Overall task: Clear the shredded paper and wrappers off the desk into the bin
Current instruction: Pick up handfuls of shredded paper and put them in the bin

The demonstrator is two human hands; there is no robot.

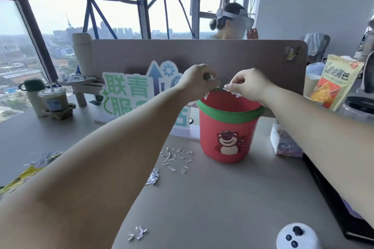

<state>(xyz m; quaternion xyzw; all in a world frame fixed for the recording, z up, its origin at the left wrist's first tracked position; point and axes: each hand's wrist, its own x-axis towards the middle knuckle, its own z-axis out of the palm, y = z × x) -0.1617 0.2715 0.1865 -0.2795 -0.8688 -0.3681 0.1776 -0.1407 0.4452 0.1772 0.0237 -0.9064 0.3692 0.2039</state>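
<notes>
**Release over bin: spill risk**

I judge the main risk is scatter. Both pinches sit over the bin's far rim, so light bits may flutter back onto the desk.

Arms outstretched. My left hand and right hand are close but apart, each with fingers curled, pinching shredded paper. More shreds and a yellow wrapper lie on the desk.

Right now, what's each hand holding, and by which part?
Left hand grips a paper wad in its curled fingertips. Right hand pinches paper shreds at its fingertips. Both are over the red bin.
</notes>
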